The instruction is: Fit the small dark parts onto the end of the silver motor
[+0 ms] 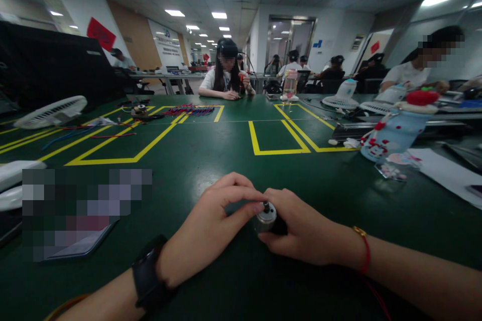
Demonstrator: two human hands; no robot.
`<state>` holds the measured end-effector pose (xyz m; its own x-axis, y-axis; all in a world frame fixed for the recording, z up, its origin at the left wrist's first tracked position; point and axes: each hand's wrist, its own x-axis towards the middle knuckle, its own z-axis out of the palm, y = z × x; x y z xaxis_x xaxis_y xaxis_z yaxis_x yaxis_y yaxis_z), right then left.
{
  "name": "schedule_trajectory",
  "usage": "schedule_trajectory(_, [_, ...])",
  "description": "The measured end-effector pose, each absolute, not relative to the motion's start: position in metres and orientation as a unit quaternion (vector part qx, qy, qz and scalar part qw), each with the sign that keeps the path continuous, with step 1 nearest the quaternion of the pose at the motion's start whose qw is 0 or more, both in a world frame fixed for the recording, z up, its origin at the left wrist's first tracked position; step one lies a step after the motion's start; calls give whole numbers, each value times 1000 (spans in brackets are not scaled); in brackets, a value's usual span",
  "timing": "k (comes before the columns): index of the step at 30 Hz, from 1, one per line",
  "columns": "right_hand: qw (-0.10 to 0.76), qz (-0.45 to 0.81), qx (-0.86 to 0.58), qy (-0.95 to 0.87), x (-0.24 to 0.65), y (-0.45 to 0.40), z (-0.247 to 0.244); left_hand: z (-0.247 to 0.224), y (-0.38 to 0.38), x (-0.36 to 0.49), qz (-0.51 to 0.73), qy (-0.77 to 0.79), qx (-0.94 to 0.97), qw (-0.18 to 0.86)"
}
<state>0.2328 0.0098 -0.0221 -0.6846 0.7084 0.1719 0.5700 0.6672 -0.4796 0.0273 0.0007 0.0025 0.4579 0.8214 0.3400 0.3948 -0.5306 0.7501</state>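
A small silver cylinder that looks like an electric motor (265, 219) stands upright near the front of the green table (196, 160), its round end face and short dark shaft turned upward. Wrapped around its body from the right is my right hand (301, 228), thumb at the near side. My left hand (222, 215) closes thumb and index finger in a pinch at the shaft on top. The motor's lower part and right side are hidden by shadow and my right hand.
Left lie a pixelated flat device (81, 251) and a white fan (52, 112). Bundled red and blue wires (192, 110) are farther back. At right stand a light-blue bottle (399, 130) and white paper (448, 173). A person (226, 75) sits opposite, and yellow tape (282, 152) marks the table.
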Motion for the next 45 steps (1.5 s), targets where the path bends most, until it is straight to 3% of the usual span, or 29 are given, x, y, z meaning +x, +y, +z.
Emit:
schedule_trajectory(17, [188, 210, -347, -895, 234, 9, -20, 2, 10, 13, 357, 433, 769, 308])
schedule_trajectory(23, [186, 226, -349, -890, 235, 9, -17, -8, 28, -5, 361, 545, 660, 370])
schedule_trajectory(29, [182, 235, -352, -887, 237, 9, -16, -19, 35, -13, 418, 540, 598, 421])
schedule_trajectory(40, [179, 234, -351, -889, 236, 10, -16, -10, 27, -7, 361, 549, 644, 393])
schedule_trajectory(45, [191, 228, -344, -891, 237, 9, -18, -6, 16, 4, 321, 479, 722, 382])
